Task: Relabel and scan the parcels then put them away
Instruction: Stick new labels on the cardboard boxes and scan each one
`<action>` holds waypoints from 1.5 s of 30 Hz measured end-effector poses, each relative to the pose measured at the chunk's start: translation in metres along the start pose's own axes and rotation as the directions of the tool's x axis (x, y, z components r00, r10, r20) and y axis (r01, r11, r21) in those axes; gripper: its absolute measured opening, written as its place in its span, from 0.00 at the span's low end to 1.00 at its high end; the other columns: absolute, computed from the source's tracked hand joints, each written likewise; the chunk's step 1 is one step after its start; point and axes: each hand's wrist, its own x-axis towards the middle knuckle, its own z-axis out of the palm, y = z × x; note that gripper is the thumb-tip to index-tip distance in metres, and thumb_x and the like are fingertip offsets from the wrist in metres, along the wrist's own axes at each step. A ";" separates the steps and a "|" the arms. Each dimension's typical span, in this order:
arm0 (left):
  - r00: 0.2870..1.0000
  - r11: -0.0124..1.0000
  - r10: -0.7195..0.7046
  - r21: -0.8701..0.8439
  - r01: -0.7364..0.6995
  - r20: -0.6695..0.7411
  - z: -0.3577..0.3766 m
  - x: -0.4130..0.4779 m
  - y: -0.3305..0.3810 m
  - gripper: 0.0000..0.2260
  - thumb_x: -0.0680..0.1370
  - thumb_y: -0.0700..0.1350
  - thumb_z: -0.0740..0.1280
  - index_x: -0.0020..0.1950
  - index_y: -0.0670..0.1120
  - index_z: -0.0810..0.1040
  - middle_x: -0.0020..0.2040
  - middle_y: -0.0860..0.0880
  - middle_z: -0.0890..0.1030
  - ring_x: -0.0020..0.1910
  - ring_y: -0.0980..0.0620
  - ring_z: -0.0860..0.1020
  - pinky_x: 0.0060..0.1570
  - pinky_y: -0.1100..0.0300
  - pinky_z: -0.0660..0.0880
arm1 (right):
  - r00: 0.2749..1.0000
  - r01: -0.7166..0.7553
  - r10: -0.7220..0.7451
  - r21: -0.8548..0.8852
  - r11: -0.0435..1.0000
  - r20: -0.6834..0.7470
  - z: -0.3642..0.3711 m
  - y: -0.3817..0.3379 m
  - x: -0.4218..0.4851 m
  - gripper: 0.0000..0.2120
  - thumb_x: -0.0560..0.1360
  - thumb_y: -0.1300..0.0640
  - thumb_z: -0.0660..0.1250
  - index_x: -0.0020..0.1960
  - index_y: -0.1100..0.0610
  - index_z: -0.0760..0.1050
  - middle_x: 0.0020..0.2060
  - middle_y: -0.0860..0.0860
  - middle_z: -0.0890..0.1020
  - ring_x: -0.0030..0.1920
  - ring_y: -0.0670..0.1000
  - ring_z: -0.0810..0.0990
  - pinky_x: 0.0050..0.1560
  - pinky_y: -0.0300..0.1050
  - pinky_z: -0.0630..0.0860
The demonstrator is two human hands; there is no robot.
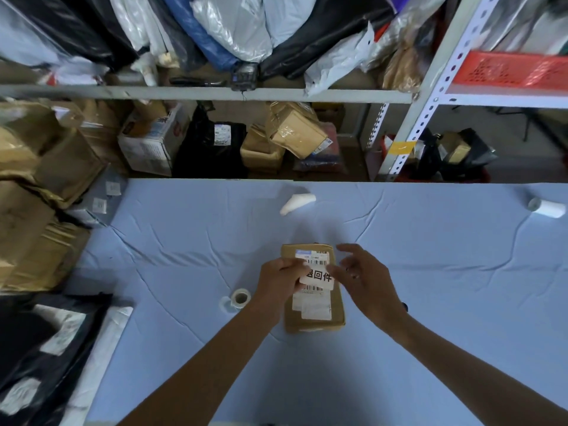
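A small brown cardboard parcel (316, 315) lies flat on the blue-covered table (430, 272), with a printed shipping label on its top. A white sticker with large black characters (318, 276) sits over the middle of that label. My left hand (278, 279) holds the sticker's left edge, fingers curled over it and the parcel. My right hand (361, 272) pinches the sticker's right edge with thumb and forefinger, the other fingers spread above the parcel. A handheld scanner (244, 76) lies on the shelf above.
A small tape roll (240, 298) stands left of the parcel. A white label roll (548, 207) and a white backing scrap (296, 202) lie farther back. Cardboard boxes (37, 210) and black bags (46, 348) crowd the left. Metal shelving (215, 93) full of parcels stands behind.
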 end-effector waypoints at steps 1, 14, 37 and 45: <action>1.000 1.000 -0.002 0.009 0.001 0.012 0.001 0.000 -0.001 0.05 0.74 0.35 0.70 0.48 0.40 0.80 0.40 0.44 0.82 0.36 0.55 0.80 0.35 0.67 0.77 | 0.985 -0.172 0.168 0.174 0.970 0.036 0.001 0.000 0.003 0.13 0.72 0.56 0.72 0.55 0.55 0.75 0.35 0.47 0.80 0.38 0.48 0.82 0.43 0.44 0.80; 0.913 0.595 0.406 0.749 -0.290 0.031 -0.003 0.016 -0.048 0.05 0.71 0.41 0.73 0.44 0.45 0.78 0.44 0.48 0.83 0.45 0.52 0.81 0.42 0.66 0.74 | 0.940 -0.339 0.341 -0.066 0.939 0.015 0.042 0.026 0.012 0.13 0.69 0.70 0.69 0.45 0.58 0.69 0.40 0.53 0.79 0.39 0.52 0.81 0.35 0.42 0.79; 0.937 0.615 0.344 0.769 -0.175 -0.062 0.029 0.009 0.012 0.26 0.70 0.54 0.73 0.60 0.41 0.70 0.58 0.44 0.78 0.58 0.44 0.76 0.57 0.53 0.74 | 0.950 -0.293 0.269 -0.150 0.944 -0.160 0.003 -0.004 0.022 0.16 0.72 0.56 0.70 0.57 0.58 0.70 0.51 0.53 0.76 0.46 0.52 0.76 0.40 0.44 0.75; 0.913 0.448 0.356 0.820 -0.355 0.200 0.133 -0.021 0.048 0.28 0.72 0.60 0.70 0.65 0.45 0.68 0.63 0.47 0.76 0.61 0.47 0.75 0.60 0.56 0.72 | 0.890 -0.332 0.295 -0.048 0.942 -0.347 -0.107 -0.004 -0.009 0.16 0.74 0.56 0.70 0.56 0.57 0.67 0.53 0.53 0.75 0.48 0.51 0.74 0.35 0.36 0.69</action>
